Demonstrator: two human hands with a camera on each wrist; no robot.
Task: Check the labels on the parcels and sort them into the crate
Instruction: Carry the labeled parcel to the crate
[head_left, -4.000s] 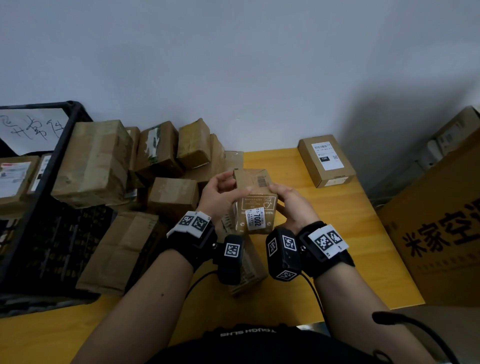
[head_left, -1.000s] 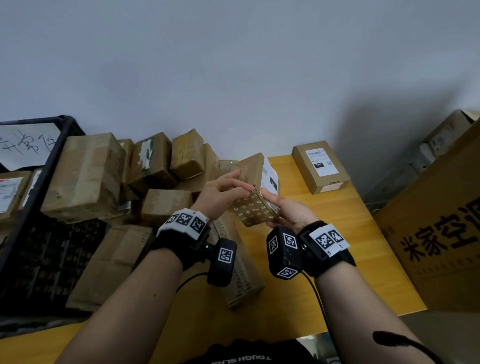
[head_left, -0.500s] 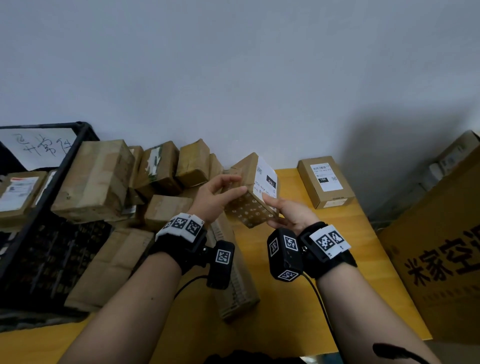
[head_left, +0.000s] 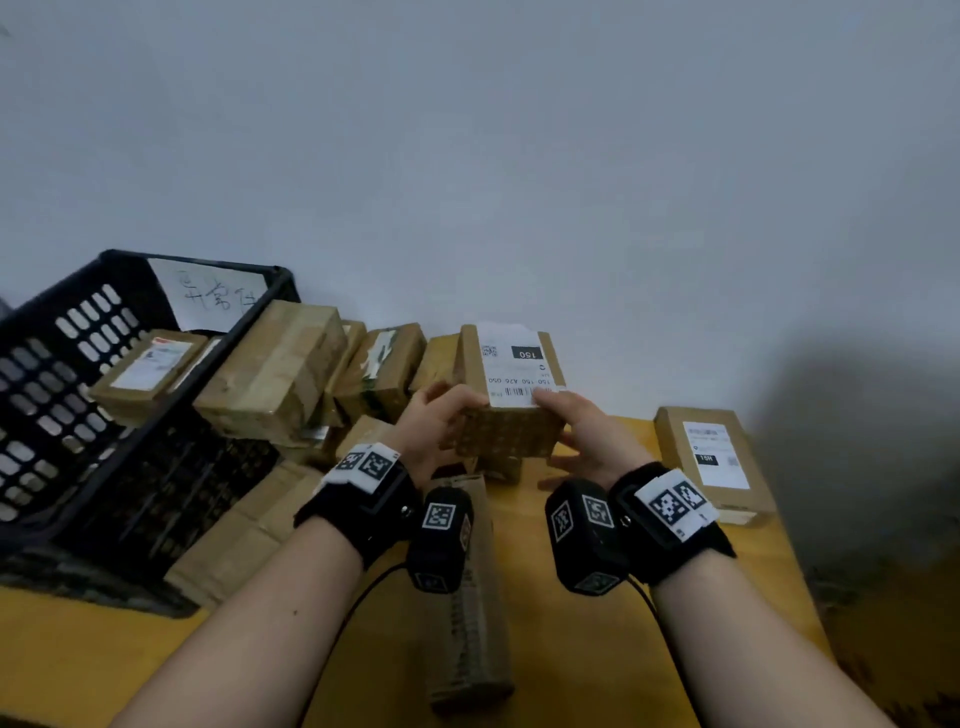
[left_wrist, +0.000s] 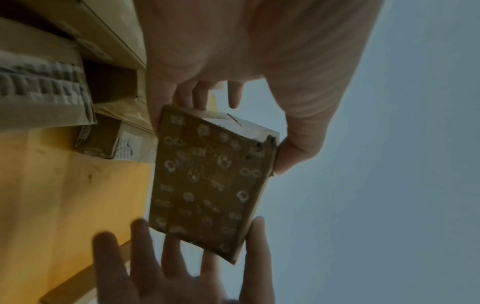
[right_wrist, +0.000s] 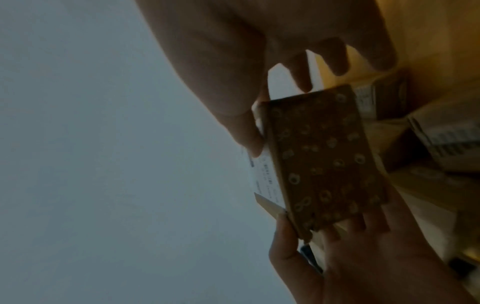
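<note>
A small brown parcel with a printed pattern on one side is held up over the yellow table, its white label facing me. My left hand grips its left end and my right hand grips its right end, thumb on the label's edge. In the left wrist view the parcel sits between thumb and fingers of my left hand. In the right wrist view my right hand pinches the parcel at the label side. The black crate stands at the left.
Two labelled parcels lie in the crate, under a handwritten paper sign. A pile of brown parcels leans against the crate's right wall. A long box lies under my wrists. One labelled parcel lies at the table's right.
Both hands have turned the parcel so its white label faces me squarely, and lifted it a little. The view has tilted up and swung left.
</note>
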